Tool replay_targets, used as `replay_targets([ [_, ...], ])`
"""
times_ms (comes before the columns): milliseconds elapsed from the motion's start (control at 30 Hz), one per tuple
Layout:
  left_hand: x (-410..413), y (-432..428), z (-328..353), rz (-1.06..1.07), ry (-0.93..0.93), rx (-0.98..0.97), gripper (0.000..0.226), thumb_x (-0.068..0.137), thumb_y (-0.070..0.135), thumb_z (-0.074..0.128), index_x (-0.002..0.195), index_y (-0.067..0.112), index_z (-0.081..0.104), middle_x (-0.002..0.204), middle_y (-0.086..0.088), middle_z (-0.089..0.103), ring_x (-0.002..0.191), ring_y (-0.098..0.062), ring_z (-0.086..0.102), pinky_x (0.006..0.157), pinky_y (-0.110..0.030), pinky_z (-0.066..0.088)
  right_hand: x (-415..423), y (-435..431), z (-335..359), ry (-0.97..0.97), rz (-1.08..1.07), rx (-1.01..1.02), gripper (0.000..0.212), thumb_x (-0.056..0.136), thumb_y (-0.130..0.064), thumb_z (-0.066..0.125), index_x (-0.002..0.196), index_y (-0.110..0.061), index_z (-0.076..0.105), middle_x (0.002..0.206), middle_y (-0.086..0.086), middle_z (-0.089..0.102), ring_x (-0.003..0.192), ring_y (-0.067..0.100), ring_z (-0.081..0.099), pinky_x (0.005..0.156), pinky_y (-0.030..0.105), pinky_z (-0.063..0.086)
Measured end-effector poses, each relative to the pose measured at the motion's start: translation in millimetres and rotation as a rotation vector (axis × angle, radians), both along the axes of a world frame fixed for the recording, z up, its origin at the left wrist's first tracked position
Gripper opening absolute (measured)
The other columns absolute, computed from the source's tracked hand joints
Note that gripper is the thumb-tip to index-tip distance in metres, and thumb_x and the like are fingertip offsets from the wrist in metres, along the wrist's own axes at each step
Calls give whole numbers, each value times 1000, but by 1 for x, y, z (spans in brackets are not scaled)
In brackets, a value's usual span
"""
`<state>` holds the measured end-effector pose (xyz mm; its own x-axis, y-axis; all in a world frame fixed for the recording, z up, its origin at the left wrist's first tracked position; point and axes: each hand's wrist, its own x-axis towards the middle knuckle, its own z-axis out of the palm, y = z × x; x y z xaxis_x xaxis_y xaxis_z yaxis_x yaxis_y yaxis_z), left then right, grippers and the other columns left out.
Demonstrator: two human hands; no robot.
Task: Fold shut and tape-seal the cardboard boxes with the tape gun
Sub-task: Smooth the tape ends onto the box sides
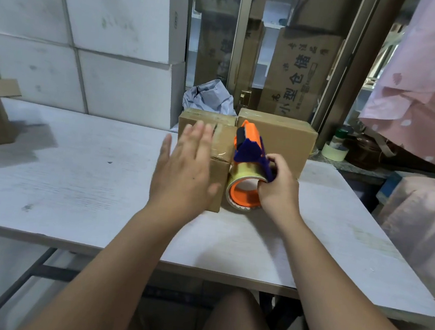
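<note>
Left grip (184, 166), fingers flat and holding nothing, hovers at the small taped box (222, 144) on my worktop (75, 176), probably to steady it. Just beside the box, my right grip (278, 190) curls round the tape gun (249, 154), hiding its handle. Blur hides whether the left touches cardboard.

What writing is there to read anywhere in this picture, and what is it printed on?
"小型仓储": large dark characters, turned sideways, on the tall brown cardboard carton at the back.
Smaller characters beside them on that carton: too blurred to read.
Faint print on the darker brown carton to its left: blurred.
Small mark on the side of the upper white box: too small.
</note>
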<state>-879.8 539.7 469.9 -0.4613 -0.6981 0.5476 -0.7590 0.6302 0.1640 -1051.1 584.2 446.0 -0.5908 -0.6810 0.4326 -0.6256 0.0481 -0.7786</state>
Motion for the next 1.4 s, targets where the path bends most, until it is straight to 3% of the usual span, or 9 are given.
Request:
replay_targets([
  [133, -14, -6, -6, 44, -231, -32, 88, 91, 49, 52, 151, 12, -1, 160, -5, 2, 147, -19, -1, 116, -34, -6, -1, 1, 1, 5, -1, 28, 44, 76, 9, 50, 106, -24, 54, 94, -7, 59, 85, 20, 50, 56, 18, 37],
  [267, -17, -10, -9, 33, -157, -61, 69, 93, 38, 53, 148, 13, 19, 155, -4, 23, 144, -18, 16, 117, -31, 4, -5, 10, 6, -32, -19, 15, 40, 76, 6, 49, 102, -25, 54, 90, -11, 59, 83, 18, 51, 57, 15, 38],
  [400, -17, -12, -7, 24, -162, -89, 54, 93, 30, 54, 140, 15, 33, 150, -4, 34, 141, -19, 26, 117, -32, 11, -7, 18, 14, -12, 10, 29, 39, 76, 4, 54, 102, -25, 52, 91, -6, 60, 86, 20, 52, 65, 27, 44],
  [467, -16, -12, -7, 8, -156, -67, 52, 91, 32, 57, 137, 16, 37, 148, -4, 37, 139, -19, 28, 116, -32, 14, -9, 23, 20, 14, 43, 45, 40, 76, 3, 58, 104, -24, 49, 93, -5, 58, 87, 21, 52, 69, 33, 46],
  [700, -17, -11, -2, 8, -154, -57, 55, 92, 42, 55, 137, 15, 37, 148, -4, 37, 138, -21, 29, 115, -33, 15, -19, 32, 24, -241, 149, 1, 41, 80, -1, 64, 107, -26, 44, 101, -2, 58, 89, 18, 54, 61, 23, 40],
  [967, -12, -9, -12, 4, -176, -108, 62, 93, 36, 54, 144, 15, 26, 153, -5, 28, 143, -21, 21, 117, -32, 8, -11, 37, 18, 153, 64, 201, 35, 82, -12, 62, 105, -20, 37, 99, 4, 52, 87, 30, 52, 70, 41, 45],
  [1100, -13, -9, -10, -1, -165, -112, 59, 92, 35, 57, 141, 15, 30, 151, -5, 32, 141, -21, 24, 117, -32, 11, -14, 45, 3, 374, -21, 389, 34, 86, -19, 59, 110, -22, 36, 104, 5, 50, 86, 25, 50, 63, 33, 38],
  [1233, -13, -10, -6, -8, -168, -95, 53, 91, 32, 58, 136, 15, 36, 148, -5, 36, 138, -21, 29, 115, -31, 14, -17, 44, 16, 622, -177, 389, 38, 86, -18, 58, 116, -21, 36, 102, 7, 45, 92, 26, 48, 68, 32, 38],
  [1400, -12, -12, -7, -10, -161, -93, 45, 89, 29, 60, 127, 14, 41, 141, -4, 41, 132, -21, 35, 112, -30, 21, -38, 56, 33, 79, 57, 301, 45, 81, 10, 46, 108, -26, 43, 102, 7, 54, 91, 29, 51, 64, 33, 40],
])
